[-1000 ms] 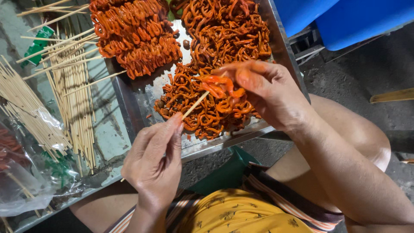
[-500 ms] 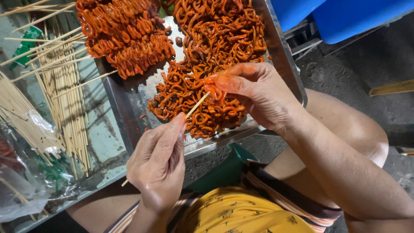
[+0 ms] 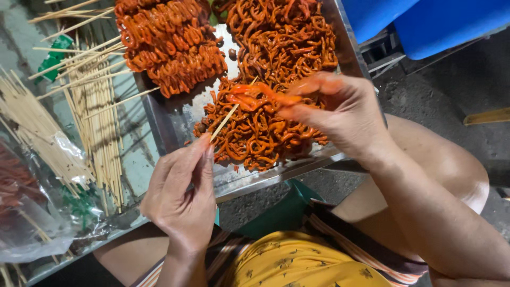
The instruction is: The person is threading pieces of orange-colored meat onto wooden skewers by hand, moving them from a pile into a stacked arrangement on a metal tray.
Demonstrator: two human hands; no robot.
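My left hand (image 3: pixel 180 194) pinches a thin bamboo skewer (image 3: pixel 226 120) that points up and to the right. My right hand (image 3: pixel 340 114) holds a strip of orange-red marinated meat (image 3: pixel 255 98) at the skewer's tip, above a metal tray (image 3: pixel 175 125). A loose heap of the same curled marinated strips (image 3: pixel 276 58) fills the tray's right side. Finished skewers of threaded meat (image 3: pixel 170 45) lie stacked at the tray's upper left.
Bundles of bare bamboo skewers (image 3: pixel 90 106) lie on the pale table left of the tray. A clear plastic bag (image 3: pixel 32 212) sits at the lower left. Blue plastic furniture (image 3: pixel 425 21) stands at the upper right over dark ground. My knees are under the tray.
The camera view has shifted closer. My right hand has drawn the meat strip out along the skewer's tip, and my left hand still holds the skewer.
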